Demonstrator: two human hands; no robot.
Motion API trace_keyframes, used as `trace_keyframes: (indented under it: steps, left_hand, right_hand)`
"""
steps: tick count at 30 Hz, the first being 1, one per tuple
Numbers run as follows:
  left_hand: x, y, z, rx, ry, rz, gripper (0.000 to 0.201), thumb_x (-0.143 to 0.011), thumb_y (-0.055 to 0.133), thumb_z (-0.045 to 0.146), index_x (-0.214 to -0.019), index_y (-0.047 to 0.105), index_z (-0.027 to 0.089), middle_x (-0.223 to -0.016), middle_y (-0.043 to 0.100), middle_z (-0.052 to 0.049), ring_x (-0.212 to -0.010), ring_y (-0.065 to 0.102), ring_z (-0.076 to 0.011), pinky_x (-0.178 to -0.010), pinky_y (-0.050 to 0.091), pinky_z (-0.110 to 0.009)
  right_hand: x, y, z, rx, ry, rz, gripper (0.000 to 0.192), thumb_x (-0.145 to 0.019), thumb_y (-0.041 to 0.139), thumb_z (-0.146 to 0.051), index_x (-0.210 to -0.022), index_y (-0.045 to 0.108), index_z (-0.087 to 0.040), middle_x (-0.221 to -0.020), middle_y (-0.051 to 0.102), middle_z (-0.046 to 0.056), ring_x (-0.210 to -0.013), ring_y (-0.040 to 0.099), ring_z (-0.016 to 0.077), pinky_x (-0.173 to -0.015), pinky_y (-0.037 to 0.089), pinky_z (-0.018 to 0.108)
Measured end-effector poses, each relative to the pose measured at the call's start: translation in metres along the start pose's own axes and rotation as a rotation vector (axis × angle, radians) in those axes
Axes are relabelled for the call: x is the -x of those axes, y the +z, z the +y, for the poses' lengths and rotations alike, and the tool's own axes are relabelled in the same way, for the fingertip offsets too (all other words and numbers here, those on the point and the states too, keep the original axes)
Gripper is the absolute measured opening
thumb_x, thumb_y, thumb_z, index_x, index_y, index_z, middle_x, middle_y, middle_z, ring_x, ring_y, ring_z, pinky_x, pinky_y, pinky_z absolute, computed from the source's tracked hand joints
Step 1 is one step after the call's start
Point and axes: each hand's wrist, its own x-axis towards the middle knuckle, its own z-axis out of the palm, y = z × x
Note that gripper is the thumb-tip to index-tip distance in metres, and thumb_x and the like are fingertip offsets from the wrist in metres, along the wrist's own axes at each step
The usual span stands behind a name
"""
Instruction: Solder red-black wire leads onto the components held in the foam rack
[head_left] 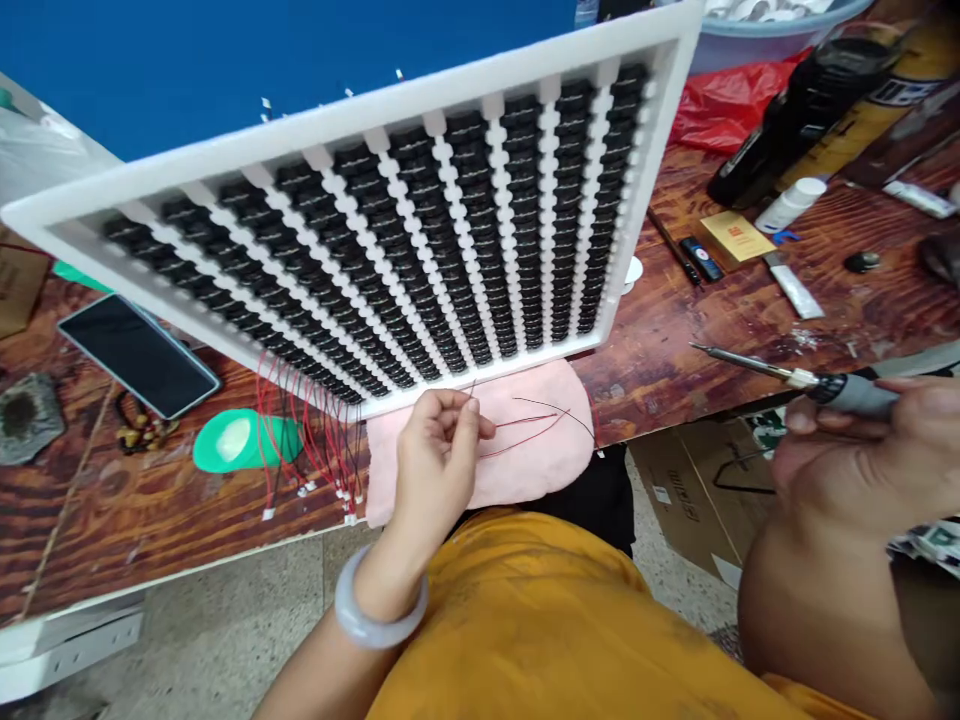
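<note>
My left hand [439, 455] pinches thin red and black wires [536, 420] just below the front edge of a large white tray [660, 130] that is tilted up and packed with rows of small black components. The wires trail across a pink cloth [540, 460]. My right hand [847, 455] grips a soldering iron [795, 375] by its grey handle, with the metal tip pointing left, apart from the tray. More red wires with white connectors [307, 440] hang from the tray's lower left edge.
On the wooden table lie a phone [139, 355], a green lid [244, 440], a black bottle [795, 115], a small yellow box [735, 235], a white cap and a red bag [720, 105]. A cardboard box [690, 500] sits on the floor under the table.
</note>
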Motion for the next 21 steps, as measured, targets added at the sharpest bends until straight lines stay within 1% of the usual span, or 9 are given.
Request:
trace_keyframes:
  steps: [2,4,6,8,10,13,17,21]
  left_hand:
    - [-0.002,0.015,0.000,-0.111,0.055,-0.086,0.015,-0.095,0.052,0.034,-0.091,0.054,0.019,-0.063,0.057,0.003,-0.054,0.054,-0.0108,-0.054,0.042,-0.022]
    - [-0.003,0.026,0.003,-0.282,0.110,-0.195,0.013,-0.094,0.054,0.032,-0.093,0.056,0.020,-0.063,0.053,0.004,-0.055,0.052,-0.0112,-0.056,0.040,-0.023]
    - [-0.005,0.035,0.006,-0.436,0.139,-0.301,0.012,-0.089,0.061,0.031,-0.093,0.059,0.020,-0.065,0.057,0.002,-0.061,0.057,-0.0134,-0.059,0.042,-0.025]
    - [-0.008,0.042,0.007,-0.578,0.161,-0.366,0.010,-0.085,0.066,0.027,-0.089,0.062,0.019,-0.073,0.062,-0.001,-0.068,0.062,-0.0165,-0.063,0.045,-0.027]
    - [-0.011,0.048,0.006,-0.726,0.180,-0.392,0.006,-0.085,0.065,0.025,-0.083,0.064,0.019,-0.082,0.066,-0.005,-0.074,0.064,-0.0187,-0.065,0.046,-0.028]
    - [-0.014,0.053,0.003,-0.880,0.171,-0.402,0.010,-0.088,0.062,0.026,-0.083,0.069,0.021,-0.088,0.067,-0.006,-0.077,0.065,-0.0202,-0.065,0.046,-0.030]
    - [-0.018,0.053,0.004,-0.936,0.165,-0.395,0.015,-0.091,0.058,0.028,-0.087,0.070,0.021,-0.092,0.068,-0.006,-0.079,0.067,-0.0207,-0.065,0.046,-0.030]
    - [-0.024,0.047,0.014,-0.915,0.163,-0.360,0.012,-0.089,0.059,0.027,-0.088,0.067,0.019,-0.095,0.069,-0.005,-0.081,0.066,-0.0210,-0.068,0.045,-0.031]
  right_hand:
    - [0.000,-0.002,-0.002,-0.064,-0.101,-0.084,0.030,-0.067,0.066,-0.046,-0.074,0.049,-0.022,-0.056,0.046,-0.007,-0.037,0.050,0.0127,-0.025,0.033,0.026]
    - [0.000,-0.004,-0.004,-0.088,-0.123,-0.116,0.030,-0.071,0.068,-0.044,-0.075,0.051,-0.021,-0.056,0.047,-0.007,-0.037,0.051,0.0123,-0.025,0.034,0.024]
    - [0.001,-0.006,-0.003,-0.093,-0.108,-0.118,0.029,-0.072,0.069,-0.043,-0.075,0.051,-0.019,-0.057,0.048,-0.007,-0.038,0.052,0.0127,-0.024,0.035,0.024]
    - [0.002,-0.007,-0.001,-0.108,-0.098,-0.132,0.026,-0.074,0.068,-0.039,-0.074,0.052,-0.018,-0.056,0.049,-0.007,-0.037,0.052,0.0127,-0.024,0.036,0.024]
    - [0.003,-0.007,0.001,-0.128,-0.098,-0.145,0.023,-0.075,0.067,-0.036,-0.074,0.053,-0.018,-0.056,0.051,-0.007,-0.036,0.051,0.0120,-0.024,0.037,0.023]
    - [0.004,-0.008,0.003,-0.141,-0.098,-0.149,0.022,-0.076,0.067,-0.035,-0.074,0.053,-0.018,-0.055,0.051,-0.008,-0.034,0.049,0.0111,-0.024,0.037,0.022]
    - [0.006,-0.009,0.004,-0.144,-0.077,-0.156,0.022,-0.076,0.068,-0.034,-0.074,0.054,-0.017,-0.053,0.050,-0.007,-0.035,0.051,0.0122,-0.025,0.038,0.023]
    - [0.006,-0.009,0.005,-0.155,-0.072,-0.167,0.023,-0.076,0.069,-0.034,-0.075,0.055,-0.015,-0.054,0.052,-0.007,-0.036,0.052,0.0128,-0.025,0.038,0.023]
